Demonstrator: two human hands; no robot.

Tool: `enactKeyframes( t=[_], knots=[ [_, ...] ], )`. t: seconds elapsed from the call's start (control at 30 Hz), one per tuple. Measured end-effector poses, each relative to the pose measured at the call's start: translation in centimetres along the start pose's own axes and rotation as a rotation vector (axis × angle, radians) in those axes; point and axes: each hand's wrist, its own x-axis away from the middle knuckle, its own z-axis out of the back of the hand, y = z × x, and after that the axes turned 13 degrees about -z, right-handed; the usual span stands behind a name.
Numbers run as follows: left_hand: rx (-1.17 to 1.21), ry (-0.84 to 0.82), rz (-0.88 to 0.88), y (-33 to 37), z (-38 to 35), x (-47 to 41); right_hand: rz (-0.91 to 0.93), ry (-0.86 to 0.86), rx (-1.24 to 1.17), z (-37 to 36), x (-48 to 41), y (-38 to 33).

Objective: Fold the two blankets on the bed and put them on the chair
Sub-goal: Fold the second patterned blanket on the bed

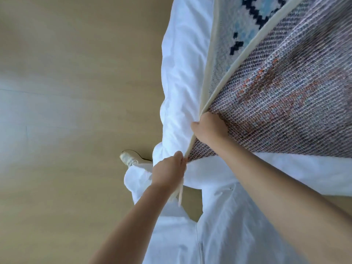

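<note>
Diagonal blanket (276, 96), corner at left hand (169, 170)

grey-orange knit blanket (285, 88), white bedsheet (182, 73)

Bare arms outstretched, left hand (169, 171) pinching blanket (285, 92) hem, right hand (209, 128) just ahead, fingers curled round it

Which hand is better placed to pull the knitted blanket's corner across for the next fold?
Left, probably: the left hand pinches the knitted blanket at its corner, while the right hand grips the cream border farther up.
</note>
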Motion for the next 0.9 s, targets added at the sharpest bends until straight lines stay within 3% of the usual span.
enactKeyframes(
  t=[0.1, 0.23, 0.37, 0.5, 0.73, 0.83, 0.9],
  knots=[
    [-0.097, -0.064, -0.150, -1.1, 0.4, -1.9, -0.082, 0.040, -0.098, -1.0, 0.5, 0.0],
    [-0.339, -0.235, -0.478, -1.7, 3.4, -3.1, -0.167, 0.118, -0.145, -1.8, 0.9, -1.0],
    [-0.576, -0.260, -0.705, -1.4, 7.9, -4.1, -0.237, 0.111, -0.247, -1.5, 1.6, -1.0],
    [-0.864, -0.184, -0.853, 1.5, 12.9, -8.4, -0.336, 0.000, -0.556, 2.1, 0.6, -0.9],
    [-1.203, 0.120, -1.134, 11.2, 20.9, -18.5, -0.384, 0.329, -0.894, 9.4, -4.7, -1.8],
    [-1.251, 0.032, -1.237, 15.2, 21.9, -22.8, -0.429, 0.421, -0.870, 11.4, -7.1, -2.4],
    [-1.257, 0.000, -1.421, 17.0, 21.7, -25.3, -0.470, 0.422, -0.821, 11.8, -8.2, -2.5]
  ],
)
